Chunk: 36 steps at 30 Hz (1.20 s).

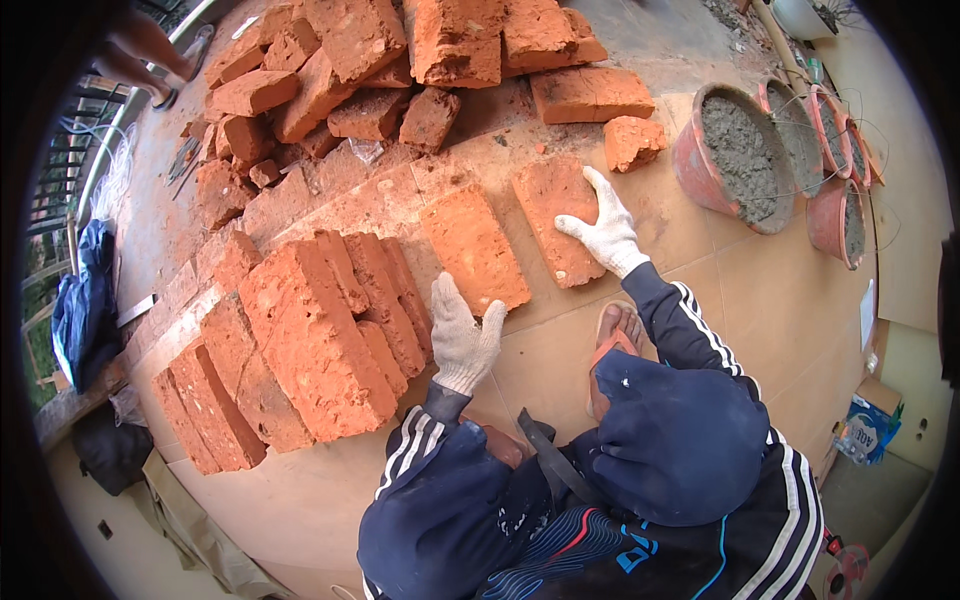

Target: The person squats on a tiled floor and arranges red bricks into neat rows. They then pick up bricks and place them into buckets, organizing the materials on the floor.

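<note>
Two flat orange-red bricks lie side by side on the tiles ahead of me: a left brick [472, 245] and a right brick [548, 215]. My right hand [612, 228], in a white glove, rests at the right brick's right edge, its thumb over the top face and its fingers stretched along the far side. My left hand [462, 340], gloved too, is at the near left side of the left brick, fingers extended and thumb apart. Just left of that hand stands a row of bricks on edge [310, 335]. Both hands look open, with nothing lifted.
A big heap of bricks [360, 60] rises at the far left, and a broken brick piece [633, 143] lies near it. Buckets of wet grey mortar [690, 165] stand at the right. My sandalled foot [612, 335] is close by. Another person's legs [150, 45] show at far left.
</note>
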Available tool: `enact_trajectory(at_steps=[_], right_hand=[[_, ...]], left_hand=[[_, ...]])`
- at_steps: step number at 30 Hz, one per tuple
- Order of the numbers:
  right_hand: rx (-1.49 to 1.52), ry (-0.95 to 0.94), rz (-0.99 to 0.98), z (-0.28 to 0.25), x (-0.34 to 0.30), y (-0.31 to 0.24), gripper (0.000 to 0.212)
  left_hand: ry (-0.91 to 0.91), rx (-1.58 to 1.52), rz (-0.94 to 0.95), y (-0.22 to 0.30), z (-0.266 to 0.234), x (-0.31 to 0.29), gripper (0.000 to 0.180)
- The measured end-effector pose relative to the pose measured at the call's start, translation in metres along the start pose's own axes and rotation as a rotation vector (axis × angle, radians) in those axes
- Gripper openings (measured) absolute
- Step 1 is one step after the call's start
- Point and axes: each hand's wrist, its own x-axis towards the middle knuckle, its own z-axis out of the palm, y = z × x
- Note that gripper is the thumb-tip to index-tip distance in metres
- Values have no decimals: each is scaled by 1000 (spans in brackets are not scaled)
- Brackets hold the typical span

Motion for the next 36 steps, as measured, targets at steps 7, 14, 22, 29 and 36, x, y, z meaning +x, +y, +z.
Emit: enact_trajectory(at_steps=[7, 14, 22, 29, 36], right_hand=[[116, 15, 125, 4, 0, 1, 91], [38, -30, 72, 13, -6, -3, 86], [56, -57, 60, 20, -16, -14, 89], [-242, -254, 76, -16, 2, -35, 84], [117, -70, 62, -50, 113, -173, 109]], left_hand=[[-33, -221, -179, -10, 8, 32, 101], [-116, -386, -148, -20, 5, 40, 104], [73, -207, -2, -22, 30, 25, 104], [-132, -291, -54, -20, 10, 5, 98], [-511, -1029, -588, -25, -65, -113, 71]])
